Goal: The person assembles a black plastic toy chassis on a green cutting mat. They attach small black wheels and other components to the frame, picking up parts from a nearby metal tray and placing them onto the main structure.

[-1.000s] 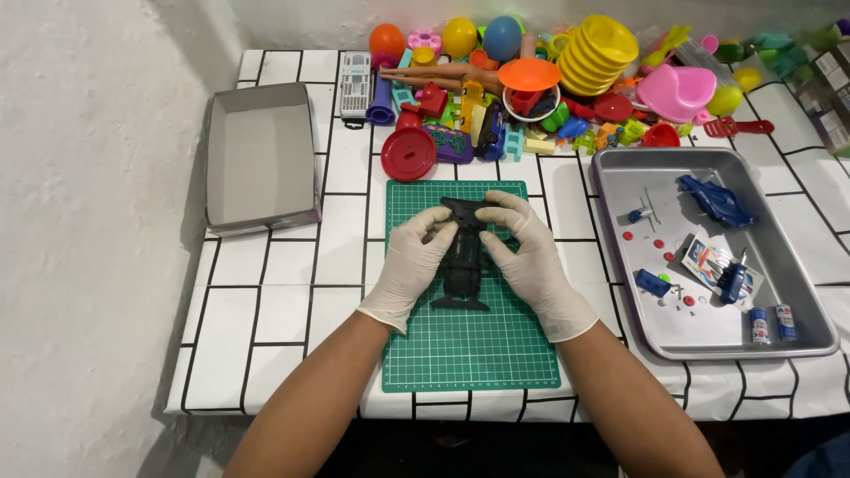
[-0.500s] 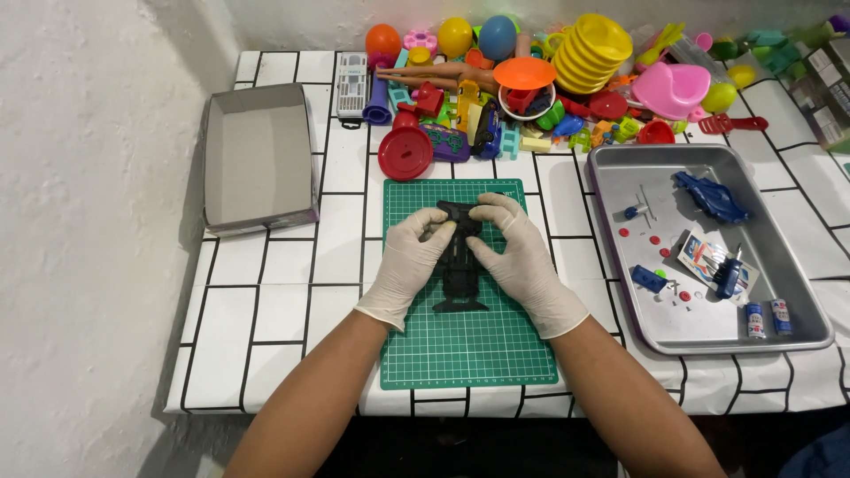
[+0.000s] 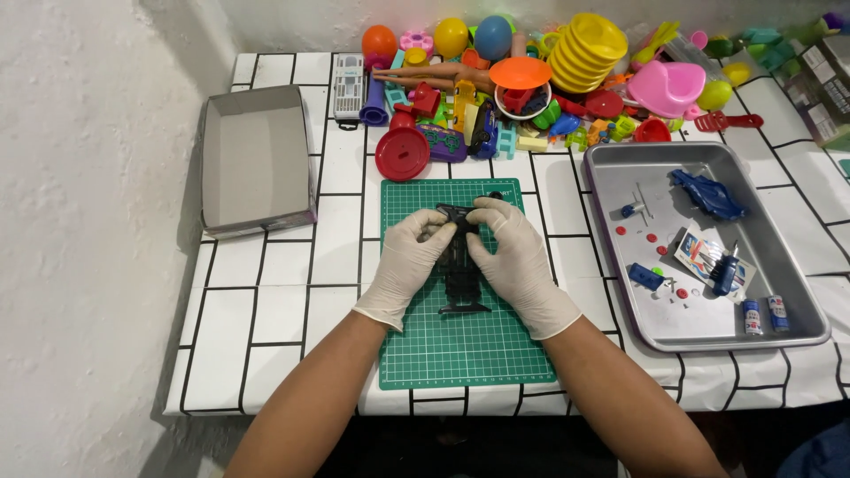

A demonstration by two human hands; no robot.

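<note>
A black toy chassis (image 3: 461,265) lies on the green cutting mat (image 3: 460,350), pinched at its upper end by the gloved left hand (image 3: 409,261) and right hand (image 3: 516,257). A metal tray (image 3: 611,190) of small parts sits to the right on the tiled surface (image 3: 283,292), a grey box (image 3: 252,159) to the left.

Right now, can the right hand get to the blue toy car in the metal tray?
Probably yes. The blue toy car lies uncovered in the open metal tray, on the right hand's own side, nothing between. But that hand grips the black toy with the left hand, so it must let go first.
</note>
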